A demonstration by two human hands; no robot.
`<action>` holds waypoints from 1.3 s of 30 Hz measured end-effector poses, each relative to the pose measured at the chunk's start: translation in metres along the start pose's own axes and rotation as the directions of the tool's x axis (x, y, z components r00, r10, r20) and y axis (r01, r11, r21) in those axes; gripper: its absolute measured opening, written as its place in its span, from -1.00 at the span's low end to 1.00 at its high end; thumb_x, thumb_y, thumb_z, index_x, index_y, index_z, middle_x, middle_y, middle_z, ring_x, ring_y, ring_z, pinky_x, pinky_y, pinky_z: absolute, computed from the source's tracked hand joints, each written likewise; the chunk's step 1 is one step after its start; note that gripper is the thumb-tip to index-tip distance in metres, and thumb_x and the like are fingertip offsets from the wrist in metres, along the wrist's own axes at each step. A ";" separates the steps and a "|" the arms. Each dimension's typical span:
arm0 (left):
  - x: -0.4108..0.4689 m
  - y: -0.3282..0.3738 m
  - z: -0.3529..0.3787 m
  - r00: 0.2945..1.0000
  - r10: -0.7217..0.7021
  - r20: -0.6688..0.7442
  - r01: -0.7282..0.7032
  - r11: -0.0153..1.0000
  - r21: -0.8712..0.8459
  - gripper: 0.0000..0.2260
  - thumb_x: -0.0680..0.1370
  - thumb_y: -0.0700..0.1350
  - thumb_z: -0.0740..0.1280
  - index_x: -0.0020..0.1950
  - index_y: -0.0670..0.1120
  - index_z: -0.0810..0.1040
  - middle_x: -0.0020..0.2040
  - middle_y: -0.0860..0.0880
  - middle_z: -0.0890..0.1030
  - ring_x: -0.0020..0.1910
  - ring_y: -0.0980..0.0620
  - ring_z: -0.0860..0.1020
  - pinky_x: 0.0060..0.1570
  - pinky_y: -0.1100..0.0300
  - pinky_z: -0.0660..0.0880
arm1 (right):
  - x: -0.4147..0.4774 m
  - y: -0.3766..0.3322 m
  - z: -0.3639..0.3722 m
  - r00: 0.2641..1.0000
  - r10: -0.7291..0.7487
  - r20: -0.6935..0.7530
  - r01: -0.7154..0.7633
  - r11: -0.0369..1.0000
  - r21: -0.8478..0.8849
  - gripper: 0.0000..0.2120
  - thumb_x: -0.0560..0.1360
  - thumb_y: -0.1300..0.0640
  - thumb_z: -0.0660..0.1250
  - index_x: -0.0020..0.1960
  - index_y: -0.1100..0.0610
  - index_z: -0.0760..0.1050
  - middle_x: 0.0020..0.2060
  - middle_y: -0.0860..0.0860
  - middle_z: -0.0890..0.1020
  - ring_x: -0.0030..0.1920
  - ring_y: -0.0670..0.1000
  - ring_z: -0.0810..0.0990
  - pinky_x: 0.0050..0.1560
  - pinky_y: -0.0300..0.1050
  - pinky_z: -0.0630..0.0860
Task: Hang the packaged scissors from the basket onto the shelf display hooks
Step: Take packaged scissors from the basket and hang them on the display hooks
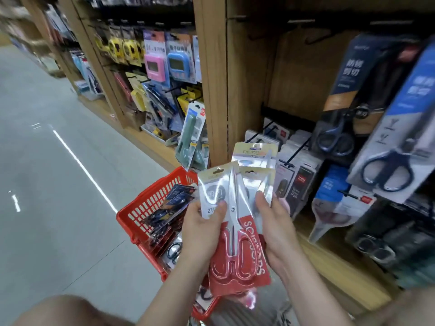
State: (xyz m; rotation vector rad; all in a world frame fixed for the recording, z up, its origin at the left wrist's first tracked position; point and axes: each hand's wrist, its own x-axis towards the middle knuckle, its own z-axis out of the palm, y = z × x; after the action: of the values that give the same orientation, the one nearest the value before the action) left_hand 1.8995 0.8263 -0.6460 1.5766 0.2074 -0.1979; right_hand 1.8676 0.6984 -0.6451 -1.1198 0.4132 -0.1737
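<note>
I hold a fanned stack of packaged red-handled scissors in silver and red packs, above the red basket. My left hand grips the front pack with its thumb across the silver part. My right hand holds the packs behind, fingers wrapped round their right edge. More packaged scissors with dark handles lie in the basket. Black display hooks stick out of the wooden shelf bay on the right, and bare hooks sit higher up on its back panel.
Large blue and dark scissor packs hang at the right. A wooden upright separates this bay from one at the left filled with timers and small tools. Grey floor with a white line lies to the left. My knee shows at the bottom left.
</note>
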 end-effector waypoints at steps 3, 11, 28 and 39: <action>-0.009 0.012 0.009 1.000 -0.002 0.009 0.003 0.994 -0.111 -0.80 0.56 -0.02 0.42 0.13 -0.03 0.53 -0.08 -0.08 0.73 -0.21 -0.08 0.73 -0.23 0.03 0.65 | -0.021 -0.018 -0.003 0.984 -0.168 -0.060 0.157 0.974 -0.161 -0.80 0.63 0.02 0.23 0.23 -0.15 0.47 0.02 -0.04 0.71 -0.01 0.03 0.72 0.04 0.11 0.64; -0.039 0.047 0.021 0.986 0.158 0.053 -0.138 0.953 -0.271 -0.89 0.58 -0.18 0.38 0.10 -0.13 0.60 -0.02 -0.12 0.73 -0.05 -0.18 0.70 0.04 -0.13 0.62 | -0.066 -0.055 -0.016 0.848 -0.529 -0.019 0.463 0.758 -0.460 -0.44 0.59 0.14 0.30 0.37 -0.44 0.26 0.37 -0.36 0.42 0.43 -0.19 0.38 0.40 -0.01 0.41; -0.069 0.084 0.068 0.887 0.304 0.347 -0.315 0.949 -0.028 -0.85 0.45 -0.28 0.50 -0.07 -0.07 0.65 -0.20 -0.06 0.74 -0.16 -0.12 0.70 -0.08 -0.04 0.61 | -0.084 -0.110 -0.065 0.863 -0.474 -0.174 0.395 0.848 -0.353 -0.58 0.28 -0.02 0.52 0.12 -0.15 0.59 -0.04 -0.34 0.65 -0.01 -0.37 0.60 0.00 -0.41 0.54; -0.018 0.158 0.100 0.892 0.251 0.376 -0.240 0.968 -0.077 -0.87 0.58 -0.11 0.38 -0.01 -0.13 0.70 -0.10 -0.17 0.73 -0.08 -0.22 0.70 0.03 -0.15 0.62 | -0.049 -0.118 -0.054 0.867 -0.475 -0.150 0.420 0.859 -0.292 -0.71 0.41 0.04 0.48 -0.02 -0.35 0.59 0.03 -0.34 0.59 -0.02 -0.46 0.54 -0.14 -0.58 0.43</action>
State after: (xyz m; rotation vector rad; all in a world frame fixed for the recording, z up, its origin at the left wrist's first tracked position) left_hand 1.9224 0.7236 -0.4901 1.4871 -0.2954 -0.2985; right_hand 1.8088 0.6185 -0.5473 -1.4457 0.3656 -0.6803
